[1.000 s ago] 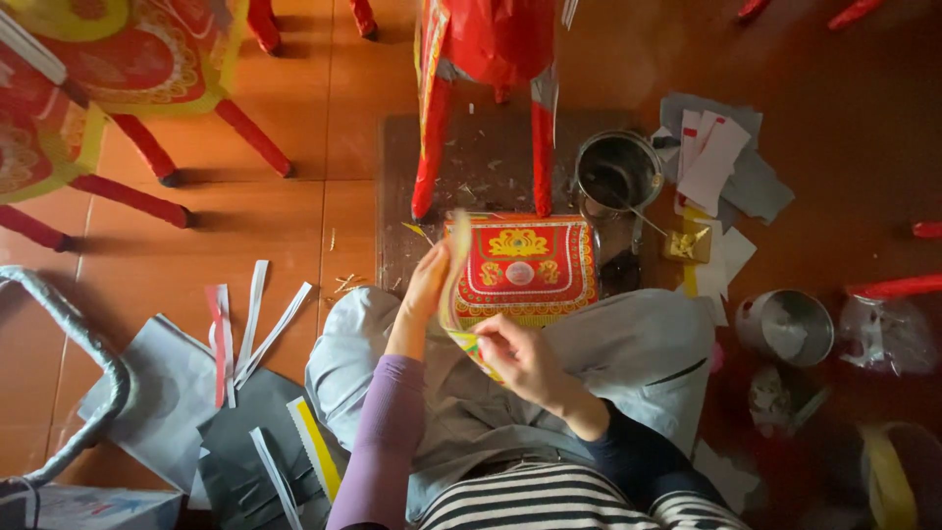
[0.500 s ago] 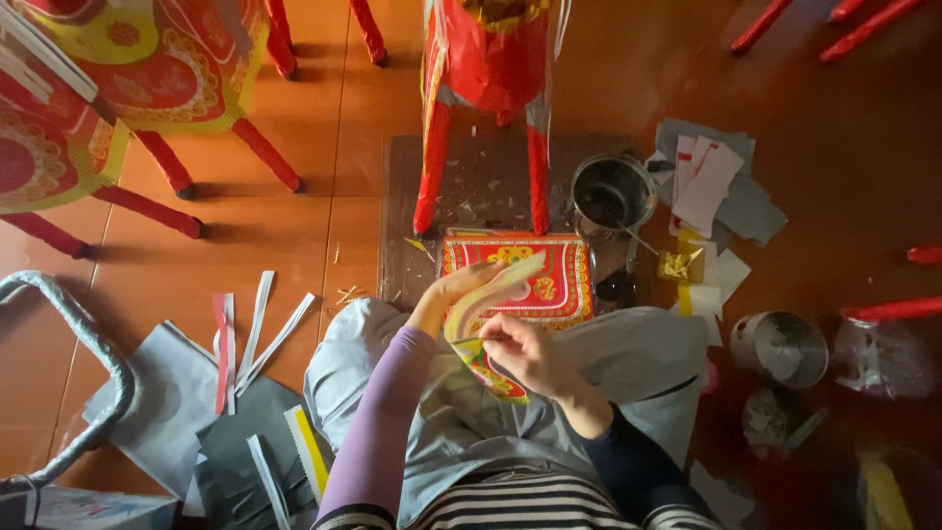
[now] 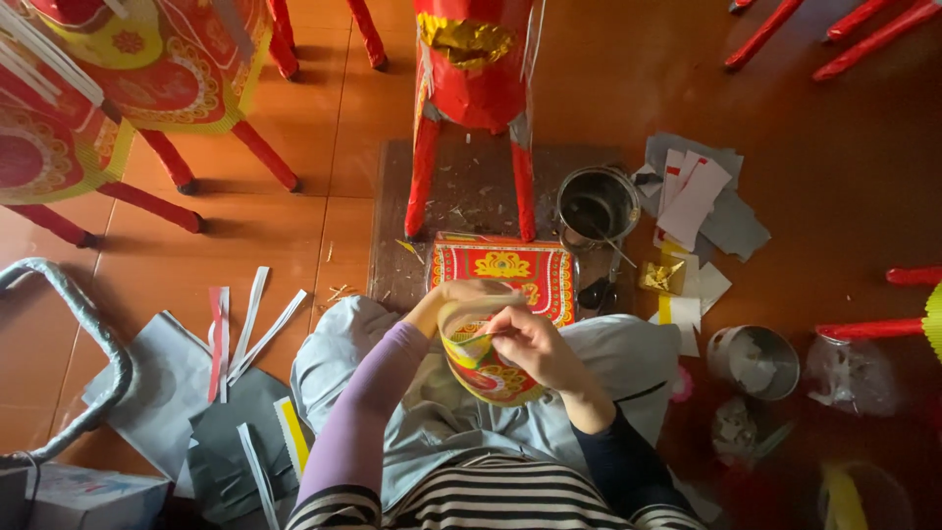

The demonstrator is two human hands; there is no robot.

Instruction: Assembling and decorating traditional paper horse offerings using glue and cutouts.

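My left hand (image 3: 469,292) and my right hand (image 3: 528,340) both hold a curled red and yellow decorated paper sheet (image 3: 483,363) above my lap. The sheet bends into a loop between the hands. Just beyond it, a flat red and gold patterned paper sheet (image 3: 520,270) lies on a brown mat (image 3: 471,191), at the feet of a red paper figure (image 3: 473,69) with gold trim.
A metal tin (image 3: 596,204) with a stick stands right of the figure, with scissors (image 3: 597,291) below it. Grey and white paper scraps (image 3: 699,191), another tin (image 3: 752,360) and red legs (image 3: 863,329) lie right. Paper strips (image 3: 240,324) and grey sheets (image 3: 167,393) lie left, below decorated paper figures (image 3: 108,79).
The patterned sheet I held up flat is now curled into a loop between my hands and lowered toward my lap. A second patterned sheet shows on the mat.
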